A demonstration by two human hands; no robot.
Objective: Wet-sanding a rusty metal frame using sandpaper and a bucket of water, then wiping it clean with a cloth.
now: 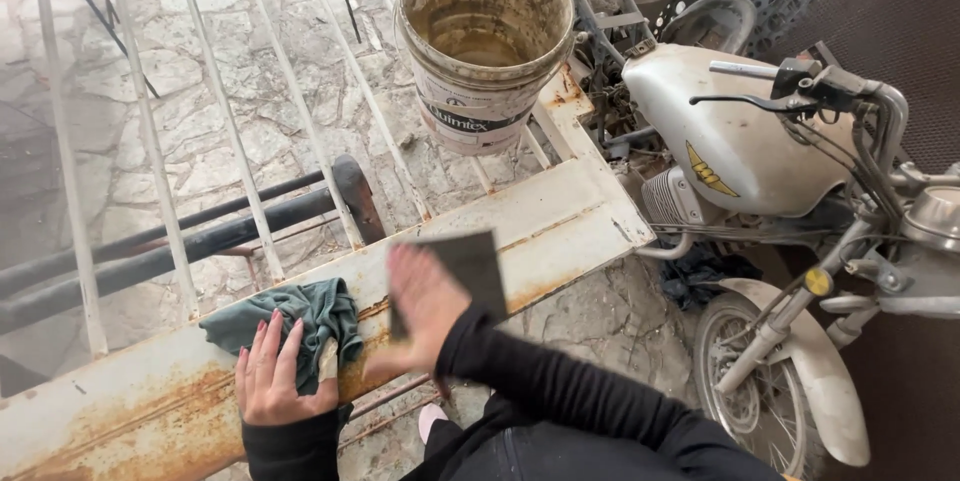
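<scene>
Two hands are ours here, both laid on a rusty white metal gate frame (540,226) that lies flat in front of us. Our left hand (272,376) rests with fingers spread flat, pressing a green rag (320,313) down onto the frame's broad bottom rail, where orange rust stains the paint. Our right hand (425,306) is blurred, its palm flat against a dark square sheet of sandpaper (465,266) held on the same rail, just beside the rag; the fingers look extended rather than curled. Black sleeves cover both arms.

Beyond the rail, the frame's thin white bars (225,111) run away from us over a stone-paved floor (250,31), with dark pipes (170,241) lying beneath them. A dirty plastic bucket (485,36) holding murky water stands on the far part of the frame. To our right, near the frame's end, a pale motorcycle (740,141) is parked, its front wheel (760,391) and mudguard close to our right arm.
</scene>
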